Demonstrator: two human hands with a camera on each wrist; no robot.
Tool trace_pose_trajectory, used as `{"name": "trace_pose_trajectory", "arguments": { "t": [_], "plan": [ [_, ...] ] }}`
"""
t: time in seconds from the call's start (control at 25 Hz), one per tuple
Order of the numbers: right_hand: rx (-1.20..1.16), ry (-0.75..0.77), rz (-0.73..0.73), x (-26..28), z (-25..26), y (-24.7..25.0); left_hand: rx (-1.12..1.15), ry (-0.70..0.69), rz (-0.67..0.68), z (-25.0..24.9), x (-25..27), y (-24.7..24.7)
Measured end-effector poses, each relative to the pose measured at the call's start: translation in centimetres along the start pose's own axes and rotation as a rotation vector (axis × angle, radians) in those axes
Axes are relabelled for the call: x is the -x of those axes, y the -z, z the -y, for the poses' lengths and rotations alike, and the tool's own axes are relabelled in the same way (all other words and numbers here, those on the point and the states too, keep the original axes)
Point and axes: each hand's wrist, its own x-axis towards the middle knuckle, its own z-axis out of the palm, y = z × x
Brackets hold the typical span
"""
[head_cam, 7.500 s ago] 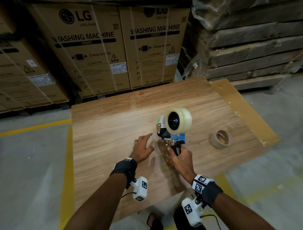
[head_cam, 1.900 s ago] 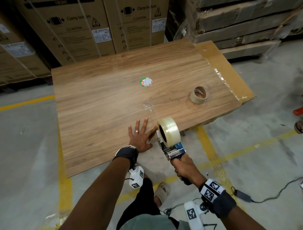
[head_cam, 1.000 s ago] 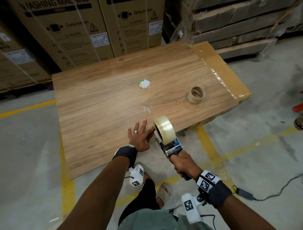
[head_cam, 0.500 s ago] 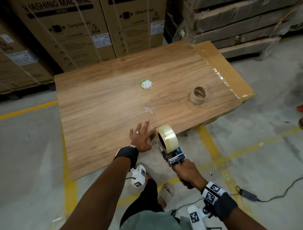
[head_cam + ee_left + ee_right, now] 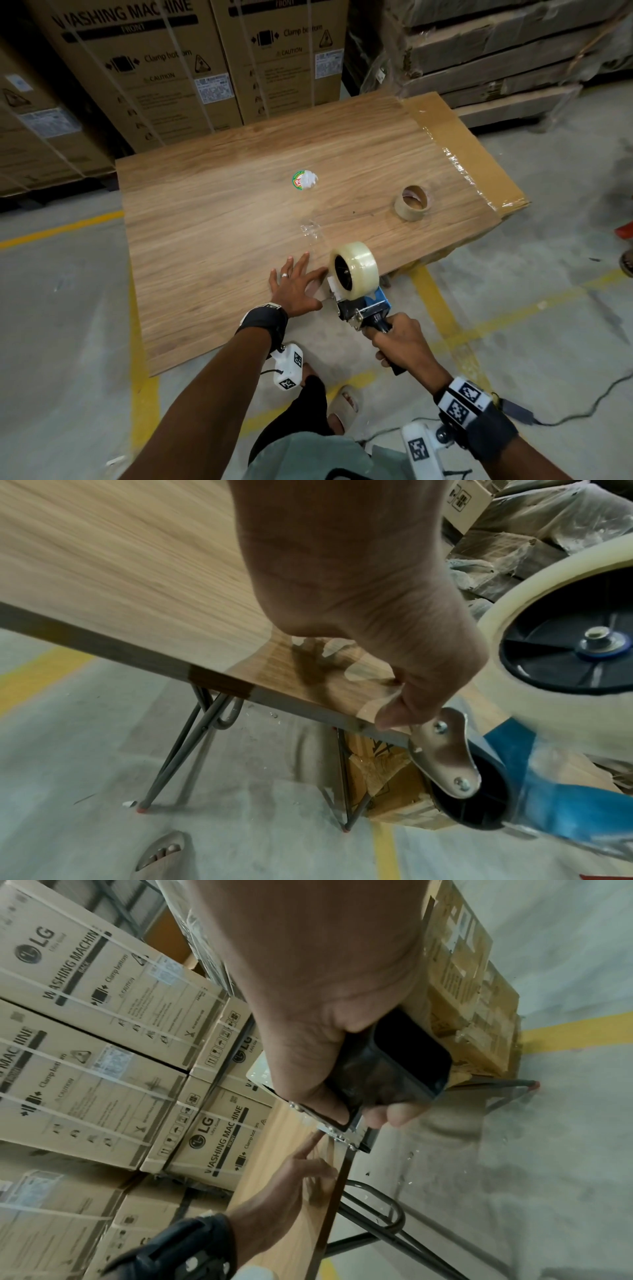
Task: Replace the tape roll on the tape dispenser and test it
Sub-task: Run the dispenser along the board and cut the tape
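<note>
The right hand [image 5: 399, 337] is clenched around the black handle of the tape dispenser [image 5: 363, 306], low and right of centre in the head view, with the dispenser's head at the near edge of the wooden table [image 5: 212, 219]. A full clear tape roll [image 5: 356, 272] sits on the dispenser's hub, just right of the left hand [image 5: 294, 289]. That hand lies flat on the tabletop with fingers spread and straight, grasping nothing; its thumb reaches toward the dispenser's metal plate, which the left wrist view shows almost touching the thumb tip.

Compared with 0.5 s ago, the dispenser sits at much the same spot on the table's near edge and the left hand keeps its flat, splayed pose. Compared with 7.5 s ago, the dispenser has come from the middle of the tabletop to its near edge, a strip of clear tape [image 5: 310, 233] now runs down the wood toward the roll, and the small round green-rimmed label [image 5: 304, 180] that was at the dispenser's head then now lies alone on the wood, above centre in the frame.

The spent cardboard core [image 5: 412, 202] stands on the table at right, well apart from the dispenser. Washing-machine cartons [image 5: 137, 68] fill the upper left.
</note>
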Motion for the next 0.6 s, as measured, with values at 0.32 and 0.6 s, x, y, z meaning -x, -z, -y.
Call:
{"name": "trace_pose_trajectory", "arguments": {
  "t": [0.32,0.6],
  "plan": [
    [-0.107,0.014,0.018,-0.6,2.3,2.3,0.141,0.018,-0.06,-0.3,0.3,1.2],
    [-0.283,0.066,0.025,-3.6,6.1,2.6,0.265,0.06,-0.144,-0.2,-0.8,2.7]
  ]
}}
